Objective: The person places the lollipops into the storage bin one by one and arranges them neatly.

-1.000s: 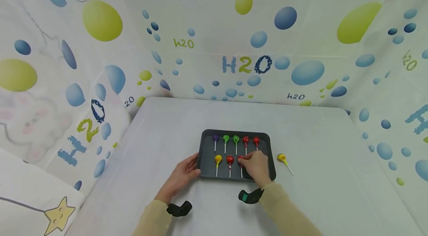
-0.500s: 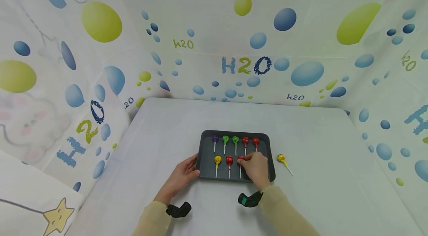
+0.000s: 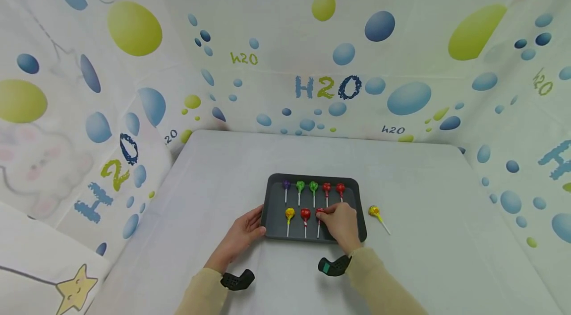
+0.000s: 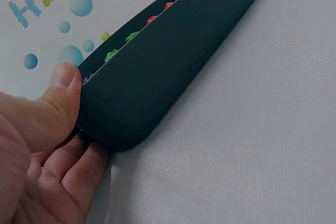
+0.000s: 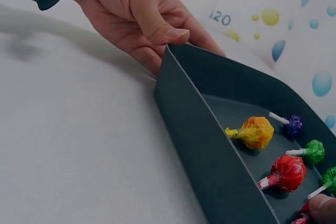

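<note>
A dark grey tray [image 3: 275,201] lies on the table with wrapped lollipops in two rows. My left hand [image 3: 242,233] grips its left side, thumb on the rim and fingers low against the outer wall in the left wrist view. Between thumb and fingertips, my right hand [image 3: 342,225] pinches a red lollipop [image 3: 318,229] in the front row; its head is partly covered. To its left are another red lollipop [image 3: 305,214] and a yellow lollipop [image 3: 290,213]. The back row runs from a purple lollipop [image 3: 286,184] through green ones to a red lollipop [image 3: 341,188].
Another yellow lollipop [image 3: 374,211] lies slantwise on the white tablecloth [image 3: 428,235], right of the tray. A patterned curtain [image 3: 267,17] rises behind the table and along both sides. Black wrist devices [image 3: 238,280] sit at both sleeves.
The lower end of the pinched red lollipop's stick has swung slightly left. Both hands and the tray otherwise keep their places; the whole view shifts only slightly.
</note>
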Demonstrator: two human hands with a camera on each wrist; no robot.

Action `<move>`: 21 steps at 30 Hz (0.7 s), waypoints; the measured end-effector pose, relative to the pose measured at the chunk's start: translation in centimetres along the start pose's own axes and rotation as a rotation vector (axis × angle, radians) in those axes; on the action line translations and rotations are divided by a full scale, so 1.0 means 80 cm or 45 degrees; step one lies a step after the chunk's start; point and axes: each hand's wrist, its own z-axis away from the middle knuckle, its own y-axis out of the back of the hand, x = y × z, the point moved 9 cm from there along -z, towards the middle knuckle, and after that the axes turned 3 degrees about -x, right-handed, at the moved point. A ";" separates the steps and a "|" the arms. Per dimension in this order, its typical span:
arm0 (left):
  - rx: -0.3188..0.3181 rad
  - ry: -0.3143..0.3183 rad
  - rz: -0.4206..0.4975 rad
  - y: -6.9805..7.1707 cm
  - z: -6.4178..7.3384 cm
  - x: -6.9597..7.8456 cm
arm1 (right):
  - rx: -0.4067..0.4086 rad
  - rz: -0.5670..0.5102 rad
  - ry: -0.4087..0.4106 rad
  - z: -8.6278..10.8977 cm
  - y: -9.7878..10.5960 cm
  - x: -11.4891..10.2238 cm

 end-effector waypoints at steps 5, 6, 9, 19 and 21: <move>-0.010 0.002 0.009 0.000 -0.001 -0.001 | 0.003 0.010 0.006 -0.001 0.000 0.000; -0.012 0.003 0.009 0.000 -0.001 -0.001 | 0.002 0.008 0.005 -0.001 0.000 0.000; -0.025 0.004 -0.001 0.000 -0.001 -0.001 | -0.001 0.003 0.005 0.000 -0.001 0.000; -0.059 -0.007 0.017 -0.001 -0.001 -0.001 | 0.000 0.001 0.021 0.001 0.001 -0.003; -0.064 -0.005 0.028 -0.001 -0.001 -0.002 | 0.000 0.000 0.025 0.001 0.001 -0.004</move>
